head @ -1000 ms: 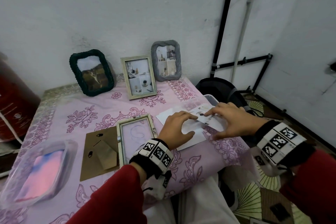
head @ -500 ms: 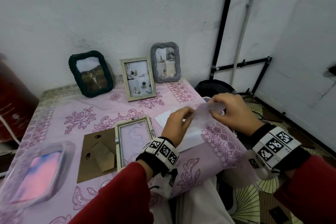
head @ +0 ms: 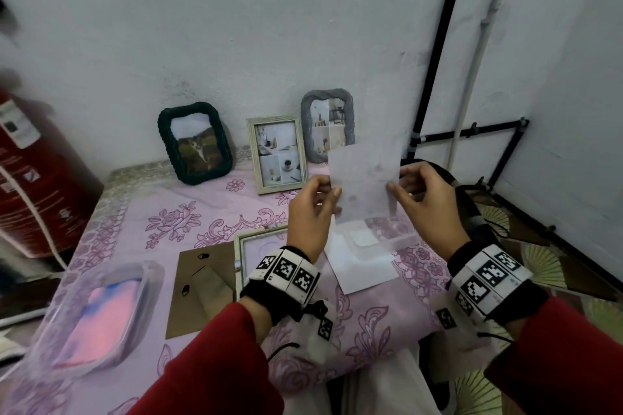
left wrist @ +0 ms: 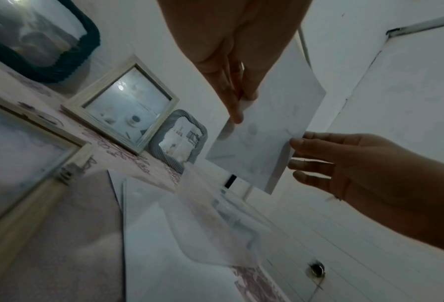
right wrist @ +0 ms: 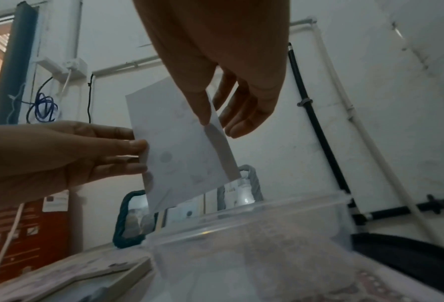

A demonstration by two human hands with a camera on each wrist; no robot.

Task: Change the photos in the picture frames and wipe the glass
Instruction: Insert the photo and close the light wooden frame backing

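Observation:
Both hands hold a photo (head: 364,185) upright above the table, its white back towards me. My left hand (head: 332,199) pinches its left edge and my right hand (head: 396,185) pinches its right edge. The wrist views show the same photo (left wrist: 264,143) (right wrist: 179,147) between thumb and fingers. Below it, a pale wooden frame (head: 259,246) lies flat with its brown backing board (head: 202,283) beside it. White sheets (head: 357,266) lie under the hands. A dark green frame (head: 195,141), a pale frame (head: 278,153) and a grey frame (head: 327,121) stand against the wall.
A clear plastic tub (head: 97,310) with a pink and blue cloth sits at the front left of the pink tablecloth (head: 168,222). A red cylinder (head: 37,185) stands to the left. Black pipes (head: 438,44) run along the wall on the right.
The photo has gone from lying on the sheets to being held upright in the air. Both hands have risen with it, away from the table.

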